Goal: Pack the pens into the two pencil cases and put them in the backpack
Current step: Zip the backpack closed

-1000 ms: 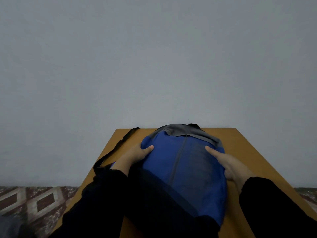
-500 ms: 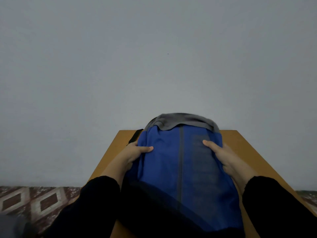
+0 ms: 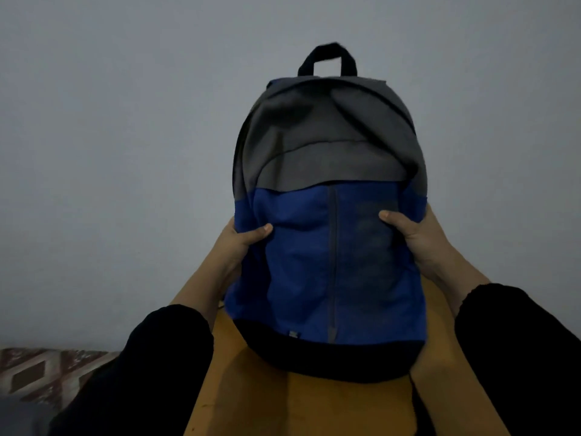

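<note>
One backpack [image 3: 330,247], upright over the table [image 3: 283,404], clasped by two hands: left hand [image 3: 242,243], right hand [image 3: 415,237].

no text is readable; the backpack's [image 3: 330,247] small tag is blurred.

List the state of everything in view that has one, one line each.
Backpack: upright, held up between both hands, front facing the camera; no open zipper visible.
Top handle: standing up, untouched.
Left hand: grips the backpack's side, thumb on the front.
Right hand: grips the other side, thumb on the front.
Table: below the backpack; contact unclear.
</note>
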